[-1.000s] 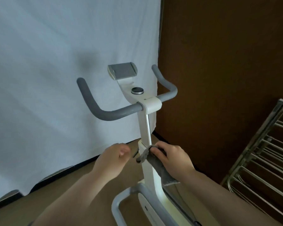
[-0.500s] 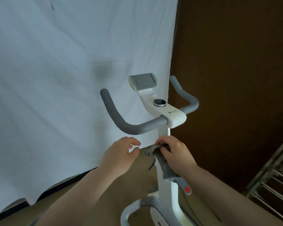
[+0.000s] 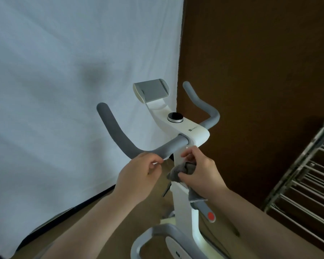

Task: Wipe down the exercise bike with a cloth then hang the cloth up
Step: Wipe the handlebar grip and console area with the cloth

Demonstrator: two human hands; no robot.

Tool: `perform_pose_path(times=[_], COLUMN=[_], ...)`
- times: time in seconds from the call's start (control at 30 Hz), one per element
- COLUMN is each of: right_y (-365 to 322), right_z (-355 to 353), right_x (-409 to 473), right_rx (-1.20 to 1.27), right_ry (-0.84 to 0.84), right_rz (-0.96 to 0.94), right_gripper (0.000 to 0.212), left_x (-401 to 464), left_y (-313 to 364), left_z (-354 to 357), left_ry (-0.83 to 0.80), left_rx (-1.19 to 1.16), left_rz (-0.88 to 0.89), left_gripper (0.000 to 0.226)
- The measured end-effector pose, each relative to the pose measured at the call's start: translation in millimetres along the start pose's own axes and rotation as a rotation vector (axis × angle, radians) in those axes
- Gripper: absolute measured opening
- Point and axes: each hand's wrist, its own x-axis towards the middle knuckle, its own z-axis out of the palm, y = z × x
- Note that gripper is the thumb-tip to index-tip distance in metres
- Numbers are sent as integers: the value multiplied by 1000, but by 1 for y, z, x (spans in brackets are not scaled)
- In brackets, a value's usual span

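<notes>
Here the right hand [image 3: 200,174] has its fingers [image 3: 188,155] curled tight round the grey cloth [image 3: 178,170], pressing it on the white post [image 3: 181,195] of the exercise bike [image 3: 187,128], just under the grey handlebar [image 3: 120,135]; the left hand [image 3: 138,176] holds nothing, fingers bent loosely, just beside the post and under the handlebar; a red button [image 3: 211,216] sits lower on the post; a metal rack [image 3: 305,186] stands well apart from the post; a white sheet [image 3: 64,81] hangs behind it.
</notes>
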Motion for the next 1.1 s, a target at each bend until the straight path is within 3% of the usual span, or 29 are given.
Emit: perform_pose_path(times=[0.27, 0.5, 0.67, 0.8, 1.1], right_y=[8, 3, 29, 50, 46], right_z=[-5, 1, 36, 20, 23], right_x=[22, 65, 69, 74, 77], right_rx=[146, 180, -49, -125, -108], right_ry=[312, 542, 347, 335, 249], right_rz=[-1, -158, -282, -413, -201], right_gripper=[37, 26, 40, 45, 56], left_x=[26, 52, 65, 69, 72], left_y=[4, 8, 8, 5, 9], left_z=[14, 29, 35, 40, 46], left_ry=[138, 237, 243, 238, 271], left_rx=[41, 122, 148, 185, 171], left_rz=[89, 98, 58, 1, -135], left_gripper=[16, 12, 11, 11, 15])
